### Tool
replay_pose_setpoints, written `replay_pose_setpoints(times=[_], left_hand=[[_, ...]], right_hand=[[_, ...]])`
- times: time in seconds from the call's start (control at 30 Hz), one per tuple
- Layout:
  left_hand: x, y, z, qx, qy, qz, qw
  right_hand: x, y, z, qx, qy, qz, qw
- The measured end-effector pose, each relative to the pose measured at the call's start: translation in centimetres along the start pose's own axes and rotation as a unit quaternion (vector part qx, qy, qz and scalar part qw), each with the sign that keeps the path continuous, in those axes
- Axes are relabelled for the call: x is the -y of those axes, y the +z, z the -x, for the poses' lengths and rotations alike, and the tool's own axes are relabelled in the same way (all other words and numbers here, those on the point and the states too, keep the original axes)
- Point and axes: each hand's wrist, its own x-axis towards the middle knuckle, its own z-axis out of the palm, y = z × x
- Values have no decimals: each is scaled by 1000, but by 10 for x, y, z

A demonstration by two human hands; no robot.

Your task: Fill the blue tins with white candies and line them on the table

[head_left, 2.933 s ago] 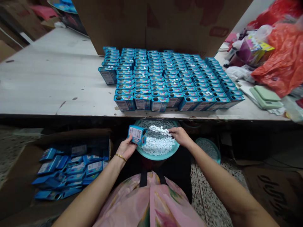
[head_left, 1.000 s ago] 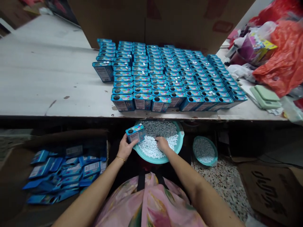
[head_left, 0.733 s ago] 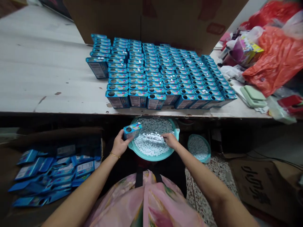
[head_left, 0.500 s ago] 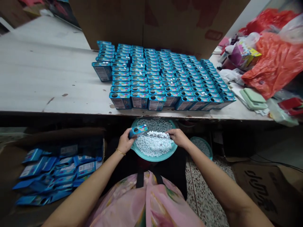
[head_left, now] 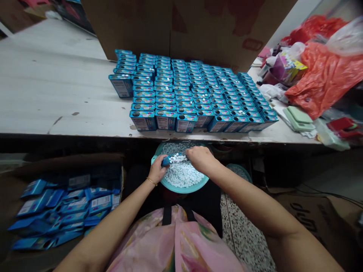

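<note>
Pellets (head_left: 184,176), small, white and rounded, fill a round turquoise plastic bowl (head_left: 183,190) just below the front edge of a long, scuffed white desk (head_left: 65,102). From where I stand, the person's left hand (head_left: 158,170), with a thin gold-coloured bracelet (head_left: 152,182) at the wrist, has its grip clamped on a blue printed cardboard carton (head_left: 166,161). That carton is tilted over the left part of the bowl.

The right hand (head_left: 200,158) is above the bowl, its grip closed on a scoop hidden under a raised ridge of white pellets (head_left: 179,158). The ridge stretches from the fingers to the held carton and seems to meet it; I cannot tell whether any pellets are going inside.

On the desk, blue cartons (head_left: 184,104) stand in close rows with dark round holes in their tops, and a few stray pellets lie on some. Behind them rises a large brown cardboard box (head_left: 204,32). Near the right end sit a pale green scale (head_left: 298,118) and a crumpled orange plastic bag (head_left: 320,79). Low on the left, more blue cartons (head_left: 70,206) lie jumbled in an open cardboard box (head_left: 11,202).
</note>
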Motion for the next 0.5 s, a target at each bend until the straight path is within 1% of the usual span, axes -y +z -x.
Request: replay_pose_setpoints(times=[0.1,0.2,0.37,0.43,0.5], left_hand=[[1,0,-3,4,1,-6,1000],[3,0,-5,6,-1,-14,1000],[3,2,-9,22,32,-50,998],[3,0,-10,17,42,-69,997],[4,-5,-10,9,47,-95,994]], right_hand=[[3,-5,-1,15,1,8,1000],[1,-6,-1,18,8,6,1000],[-2,-9,4,7,7,0,1000],[-9,-9,9,-9,3,4,1000],[-23,0,16,-23,15,5,1000]])
